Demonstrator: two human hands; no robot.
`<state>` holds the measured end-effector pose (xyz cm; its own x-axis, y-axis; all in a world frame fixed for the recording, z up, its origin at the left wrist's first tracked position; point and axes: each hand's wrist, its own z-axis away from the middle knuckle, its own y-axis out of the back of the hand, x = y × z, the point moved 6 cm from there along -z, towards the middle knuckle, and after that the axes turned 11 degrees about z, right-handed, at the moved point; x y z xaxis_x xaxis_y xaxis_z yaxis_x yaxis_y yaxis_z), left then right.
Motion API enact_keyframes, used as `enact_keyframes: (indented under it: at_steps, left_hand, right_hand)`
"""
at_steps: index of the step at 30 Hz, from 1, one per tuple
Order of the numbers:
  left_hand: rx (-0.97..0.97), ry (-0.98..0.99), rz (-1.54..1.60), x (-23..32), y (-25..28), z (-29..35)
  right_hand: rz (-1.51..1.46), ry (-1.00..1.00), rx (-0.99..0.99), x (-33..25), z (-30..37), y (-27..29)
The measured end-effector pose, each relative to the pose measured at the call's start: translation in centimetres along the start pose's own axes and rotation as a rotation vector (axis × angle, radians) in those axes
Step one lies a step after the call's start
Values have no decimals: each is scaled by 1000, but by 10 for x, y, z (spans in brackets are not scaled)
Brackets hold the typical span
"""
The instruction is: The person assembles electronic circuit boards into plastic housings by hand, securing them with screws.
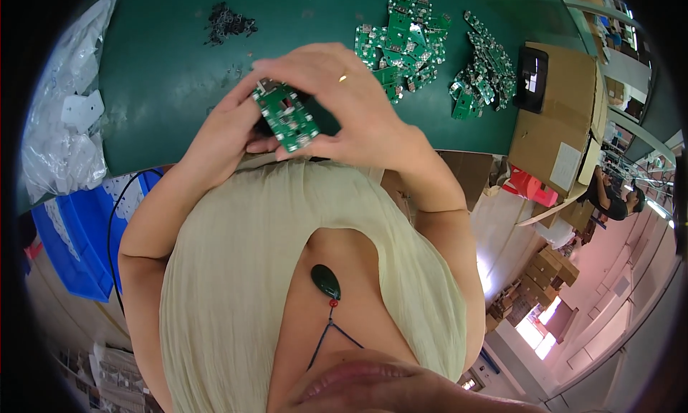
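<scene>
Between my two hands, close to the table's near edge, is a green circuit board (288, 119) with small metal parts on its face. My right hand (344, 98) arches over it, with fingers at its far end and the thumb at its near end. My left hand (240, 123) closes around the board's left side, its fingers partly hidden beneath. Farther off on the green table (301, 19) lie a heap of similar circuit boards (405, 40) and a second heap of boards (481, 76) to its right. A small pile of black parts (229, 24) lies at the far left.
Clear plastic bags holding white pieces (64, 119) cover the table's left end. Below them is a blue bin (79, 248), with a black cable (112, 241) beside it. On the right stand a cardboard box (555, 112) and a black phone-like object (531, 78). Another person (613, 198) is in the background.
</scene>
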<state>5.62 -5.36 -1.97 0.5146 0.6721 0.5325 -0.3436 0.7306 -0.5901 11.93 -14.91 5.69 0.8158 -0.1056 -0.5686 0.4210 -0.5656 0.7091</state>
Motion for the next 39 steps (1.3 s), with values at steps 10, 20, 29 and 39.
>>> enact_keyframes:
  at_steps: [10,20,29,39]
  left_hand:
    - [40,-60,153,15,-8,-6]
    - [-79,-126,157,18,-11,-8]
    - [11,-351,-7,25,-7,-16]
    - [-108,-502,-162,24,-14,-9]
  right_hand:
    - [17,85,39,9,6,0]
    - [350,210,285,4,8,9]
    - [532,160,379,-2,15,3]
    - [506,56,415,6,2,1]
